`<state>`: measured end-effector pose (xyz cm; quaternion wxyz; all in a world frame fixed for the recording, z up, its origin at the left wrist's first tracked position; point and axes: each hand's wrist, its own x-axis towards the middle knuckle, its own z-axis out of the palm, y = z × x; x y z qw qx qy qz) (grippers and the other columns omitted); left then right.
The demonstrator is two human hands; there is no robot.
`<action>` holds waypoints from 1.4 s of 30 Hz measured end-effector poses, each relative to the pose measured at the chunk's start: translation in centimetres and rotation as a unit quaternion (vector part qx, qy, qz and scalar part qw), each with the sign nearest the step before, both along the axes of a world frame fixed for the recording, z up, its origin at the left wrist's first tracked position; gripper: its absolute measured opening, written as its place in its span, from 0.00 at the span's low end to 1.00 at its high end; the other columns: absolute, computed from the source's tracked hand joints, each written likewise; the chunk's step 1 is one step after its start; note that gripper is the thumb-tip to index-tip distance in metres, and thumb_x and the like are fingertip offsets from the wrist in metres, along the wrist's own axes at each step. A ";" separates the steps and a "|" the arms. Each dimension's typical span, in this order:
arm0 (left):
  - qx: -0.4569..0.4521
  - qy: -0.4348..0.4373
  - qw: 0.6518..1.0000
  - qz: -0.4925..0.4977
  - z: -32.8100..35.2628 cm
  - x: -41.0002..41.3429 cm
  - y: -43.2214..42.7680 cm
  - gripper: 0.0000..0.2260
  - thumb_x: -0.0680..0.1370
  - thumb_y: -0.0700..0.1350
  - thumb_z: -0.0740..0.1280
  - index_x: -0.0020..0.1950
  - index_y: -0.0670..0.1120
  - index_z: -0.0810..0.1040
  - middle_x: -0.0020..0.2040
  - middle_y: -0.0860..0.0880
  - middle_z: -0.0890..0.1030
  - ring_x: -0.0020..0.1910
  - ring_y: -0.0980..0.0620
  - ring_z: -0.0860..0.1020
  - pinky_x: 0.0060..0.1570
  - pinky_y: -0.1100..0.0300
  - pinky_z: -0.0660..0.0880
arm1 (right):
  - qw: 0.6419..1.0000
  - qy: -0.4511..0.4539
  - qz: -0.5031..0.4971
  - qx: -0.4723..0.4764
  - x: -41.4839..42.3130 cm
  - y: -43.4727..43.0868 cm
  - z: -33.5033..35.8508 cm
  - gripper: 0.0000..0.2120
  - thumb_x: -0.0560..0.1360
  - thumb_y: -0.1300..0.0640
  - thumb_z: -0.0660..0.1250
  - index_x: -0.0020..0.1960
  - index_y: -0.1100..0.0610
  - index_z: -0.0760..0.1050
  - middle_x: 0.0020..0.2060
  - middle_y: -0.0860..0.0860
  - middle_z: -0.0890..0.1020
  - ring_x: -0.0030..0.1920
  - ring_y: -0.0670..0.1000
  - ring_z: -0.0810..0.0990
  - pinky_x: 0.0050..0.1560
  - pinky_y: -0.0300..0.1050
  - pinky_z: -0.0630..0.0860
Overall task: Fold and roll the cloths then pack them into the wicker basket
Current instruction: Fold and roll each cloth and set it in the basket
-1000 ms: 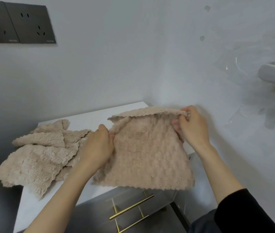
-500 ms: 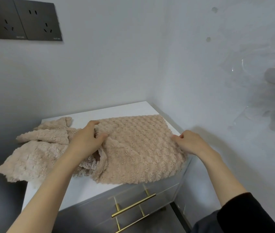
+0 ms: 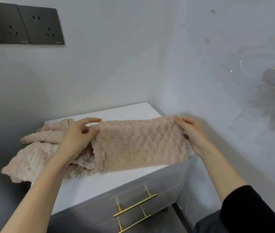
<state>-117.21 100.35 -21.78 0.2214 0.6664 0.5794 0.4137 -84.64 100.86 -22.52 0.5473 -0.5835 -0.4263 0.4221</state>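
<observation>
Nearest, gold drawer handles (image 3: 135, 205) sat below the white tabletop (image 3: 89, 187). On its right side a beige cloth (image 3: 140, 143) lay as a wide band, the left hand (image 3: 77, 137) pinching its left end and the right hand (image 3: 194, 133) gripping its right end. To the left more cloths (image 3: 32, 157) lay heaped, with dark wall sockets (image 3: 22, 24) far above.

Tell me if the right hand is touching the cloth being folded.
Touching. The head view shows the right hand gripping the right end of the cloth, with its fingers curled over the edge and no gap.
</observation>
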 end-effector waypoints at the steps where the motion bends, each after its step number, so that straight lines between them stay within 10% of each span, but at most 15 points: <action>1: 0.007 -0.036 0.999 0.009 0.2 -0.2 0.0 0.08 0.77 0.45 0.68 0.54 0.57 0.80 0.32 0.56 0.80 0.29 0.61 0.74 0.31 0.68 0.67 | 0.999 0.041 -0.007 0.020 0.2 0.0 0.2 0.11 0.75 0.54 0.69 0.54 0.60 0.80 0.45 0.50 0.82 0.45 0.48 0.78 0.45 0.40 0.73; 5: 0.027 -0.091 0.995 0.039 0.8 -0.4 -0.3 0.07 0.74 0.45 0.72 0.50 0.54 0.81 0.39 0.57 0.83 0.39 0.67 0.79 0.36 0.75 0.70 | 0.989 0.099 -0.028 0.109 0.4 0.0 0.9 0.10 0.75 0.56 0.68 0.56 0.56 0.79 0.60 0.44 0.79 0.60 0.41 0.76 0.60 0.39 0.70; 10: 0.061 -0.072 0.994 0.061 0.9 -0.2 -0.4 0.02 0.75 0.47 0.70 0.47 0.51 0.80 0.41 0.53 0.82 0.44 0.55 0.80 0.42 0.61 0.72 | 0.976 0.085 -0.070 0.188 -0.5 -0.6 1.7 0.03 0.76 0.58 0.68 0.46 0.50 0.77 0.38 0.45 0.84 0.41 0.44 0.80 0.45 0.38 0.75; 18: -0.012 -0.233 0.972 0.002 1.3 0.8 0.2 0.13 0.81 0.54 0.58 0.42 0.49 0.73 0.37 0.46 0.73 0.36 0.51 0.71 0.41 0.56 0.71 | 0.976 0.057 -0.120 0.174 -0.7 -1.4 1.8 0.02 0.76 0.50 0.68 0.45 0.47 0.77 0.35 0.47 0.84 0.35 0.46 0.82 0.36 0.41 0.78; 21: -0.023 -0.137 0.989 0.042 0.3 1.7 0.5 0.12 0.81 0.54 0.57 0.45 0.49 0.72 0.32 0.50 0.71 0.27 0.56 0.67 0.26 0.64 0.65 | 0.988 -0.035 -0.123 0.087 0.1 -0.9 0.8 0.07 0.76 0.52 0.68 0.51 0.54 0.79 0.38 0.48 0.84 0.38 0.46 0.82 0.44 0.45 0.79; 26: 0.020 0.093 0.992 0.082 -1.6 2.5 1.0 0.13 0.82 0.52 0.57 0.47 0.44 0.72 0.34 0.49 0.77 0.33 0.53 0.75 0.30 0.59 0.65 | 0.967 -0.246 -0.072 -0.009 1.1 -0.1 -0.6 0.10 0.79 0.57 0.63 0.55 0.57 0.81 0.52 0.54 0.83 0.55 0.54 0.79 0.61 0.53 0.73; 31: 0.006 0.107 0.992 0.064 -2.6 3.3 1.2 0.13 0.82 0.51 0.57 0.59 0.43 0.70 0.35 0.55 0.74 0.32 0.57 0.74 0.29 0.62 0.68 | 0.945 -0.319 -0.002 -0.070 1.6 0.3 -1.1 0.19 0.80 0.63 0.57 0.71 0.60 0.68 0.63 0.56 0.76 0.64 0.54 0.73 0.65 0.45 0.66; 35: -0.011 0.095 0.994 0.060 -2.7 2.8 1.2 0.21 0.80 0.52 0.61 0.68 0.41 0.65 0.40 0.56 0.72 0.37 0.61 0.72 0.32 0.65 0.65 | 0.938 -0.342 -0.019 -0.060 1.9 0.1 -1.2 0.18 0.78 0.59 0.62 0.68 0.59 0.72 0.60 0.55 0.78 0.62 0.53 0.74 0.61 0.43 0.66; 42: -0.113 0.154 0.981 0.022 -2.8 2.8 0.5 0.15 0.79 0.54 0.62 0.46 0.42 0.70 0.30 0.52 0.70 0.27 0.55 0.68 0.29 0.61 0.65 | 0.899 -0.416 0.015 -0.135 1.3 -0.4 -1.6 0.26 0.76 0.42 0.64 0.52 0.68 0.78 0.35 0.57 0.79 0.47 0.58 0.81 0.41 0.46 0.72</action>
